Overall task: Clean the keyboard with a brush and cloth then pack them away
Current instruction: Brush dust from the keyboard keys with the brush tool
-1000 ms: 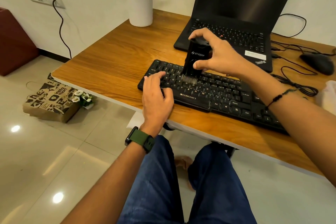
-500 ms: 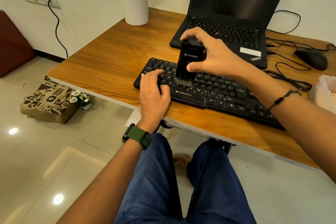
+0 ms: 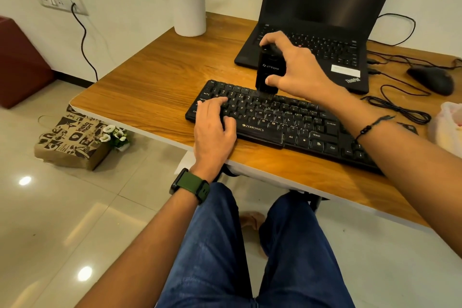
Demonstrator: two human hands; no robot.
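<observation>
We see the wood-grain surface (image 3: 150,62) carrying a flat black plastic keyboard (image 3: 300,122) along its near edge, so a hard push could slide it off. Our left hand (image 3: 215,127) rests flat on its left keys, fingers straight. Our right hand (image 3: 297,70) grips the upright black block-shaped brush (image 3: 268,70), bristles on the top rows; pressing down might pop a keycap. Behind stand a black laptop (image 3: 325,7) and white pot (image 3: 190,15); beige tiled floor (image 3: 75,220) below.
</observation>
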